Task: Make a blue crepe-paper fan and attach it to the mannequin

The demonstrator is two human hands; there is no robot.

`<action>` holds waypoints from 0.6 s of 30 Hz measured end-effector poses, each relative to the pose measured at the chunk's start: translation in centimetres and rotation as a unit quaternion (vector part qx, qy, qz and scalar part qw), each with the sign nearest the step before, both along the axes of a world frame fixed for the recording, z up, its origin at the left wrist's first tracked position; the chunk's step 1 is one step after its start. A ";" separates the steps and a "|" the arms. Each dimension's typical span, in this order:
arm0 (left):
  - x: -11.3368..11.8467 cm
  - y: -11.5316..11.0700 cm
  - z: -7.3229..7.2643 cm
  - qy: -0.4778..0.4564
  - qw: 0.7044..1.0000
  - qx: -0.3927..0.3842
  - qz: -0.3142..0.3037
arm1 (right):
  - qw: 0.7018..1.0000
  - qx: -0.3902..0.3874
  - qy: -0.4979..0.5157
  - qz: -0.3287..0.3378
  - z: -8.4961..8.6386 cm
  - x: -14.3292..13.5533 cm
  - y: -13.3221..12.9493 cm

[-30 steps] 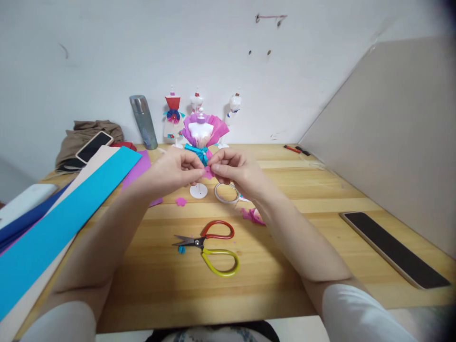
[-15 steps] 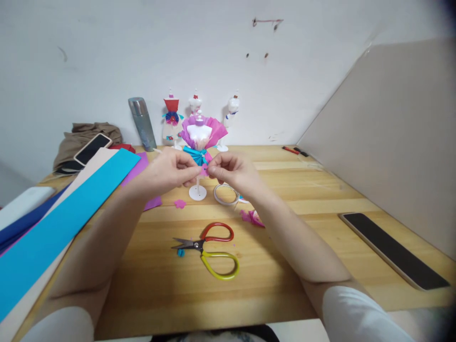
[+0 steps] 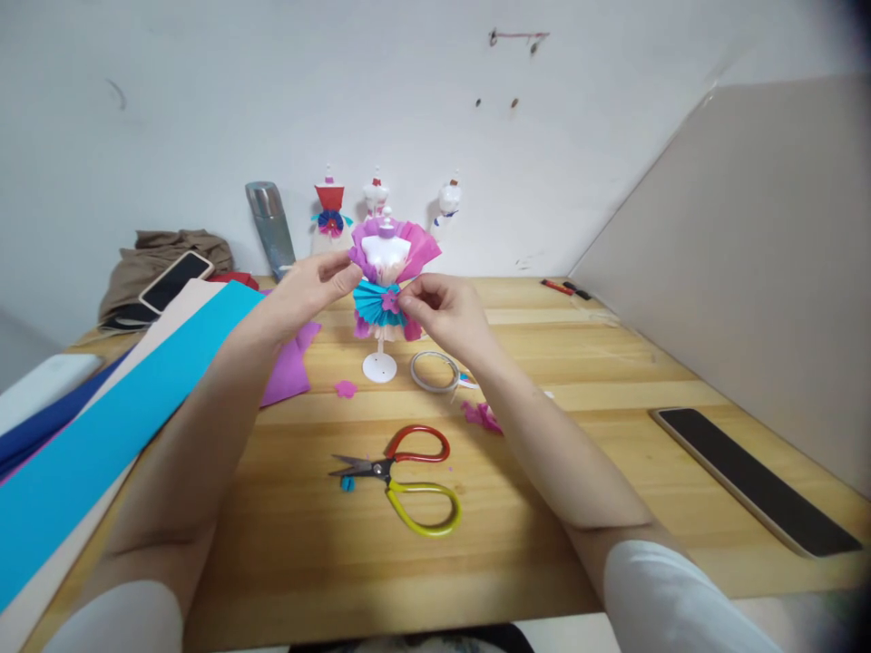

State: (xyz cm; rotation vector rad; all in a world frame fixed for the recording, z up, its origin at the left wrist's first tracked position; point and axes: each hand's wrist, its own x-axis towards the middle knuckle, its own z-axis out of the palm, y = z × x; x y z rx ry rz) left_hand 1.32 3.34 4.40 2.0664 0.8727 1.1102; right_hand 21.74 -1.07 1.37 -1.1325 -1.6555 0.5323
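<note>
A small white dress-form mannequin (image 3: 386, 250) stands upright, dressed in a pink-purple paper collar (image 3: 420, 250) and a blue pleated paper fan (image 3: 373, 302) at the waist. My right hand (image 3: 445, 308) pinches the edge of a pink paper flower (image 3: 390, 301) against the middle of that fan. On the other side, my left hand (image 3: 317, 288) is beside the mannequin, thumb and fingers apart, its tips at the collar's left edge; whether they press on it I cannot tell. Another pink paper flower (image 3: 346, 389) lies left of the mannequin's round base (image 3: 379, 367).
Scissors (image 3: 391, 469) with red and yellow handles lie open in front, near a blue scrap (image 3: 347, 484). A tape roll (image 3: 435, 372) sits right of the base. Paper sheets (image 3: 204, 337) cover the left. Behind stand a flask (image 3: 270, 231) and several dressed mannequins (image 3: 330, 199). A phone (image 3: 755, 481) lies right.
The pink flower has moved from in front of the mannequin up onto the blue fan, carried by my right hand. My left hand has let go of it and moved left and up.
</note>
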 end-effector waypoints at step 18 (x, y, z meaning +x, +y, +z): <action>2.0 1.2 -2.1 -0.063 0.995 -0.053 -0.063 | 0.999 0.020 -0.001 -0.047 -0.3 -0.3 0.2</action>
